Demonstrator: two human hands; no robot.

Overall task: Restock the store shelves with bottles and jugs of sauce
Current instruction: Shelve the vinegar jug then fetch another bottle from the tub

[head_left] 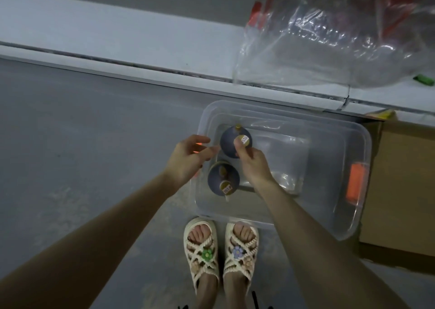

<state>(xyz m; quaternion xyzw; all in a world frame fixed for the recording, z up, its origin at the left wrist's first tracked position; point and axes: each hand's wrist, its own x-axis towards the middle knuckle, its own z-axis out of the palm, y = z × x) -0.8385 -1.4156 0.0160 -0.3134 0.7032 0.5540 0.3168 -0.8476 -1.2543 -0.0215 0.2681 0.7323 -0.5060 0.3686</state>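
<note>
On floor beside white shelf base (117, 33), head view: clear bin (334, 158) holds 2 dark sauce jugs, both at its left end. Right hand (253, 165) grasps far jug (229, 144) at neck, thumb on cap. Left hand (188, 158) over bin's left rim, fingers curled; cannot tell whether it grasps anything. Near jug (219, 179) untouched.

Step, as judged: lifting far jug out for shelf. Next move calls for straight pull clear of rim, with left hand supporting.

Count: 2 jugs, 1 bin, 1 cardboard box (400, 179).

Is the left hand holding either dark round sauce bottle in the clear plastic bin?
No, the left hand hovers empty by the bin; only the right hand pinches the far bottle.
</note>
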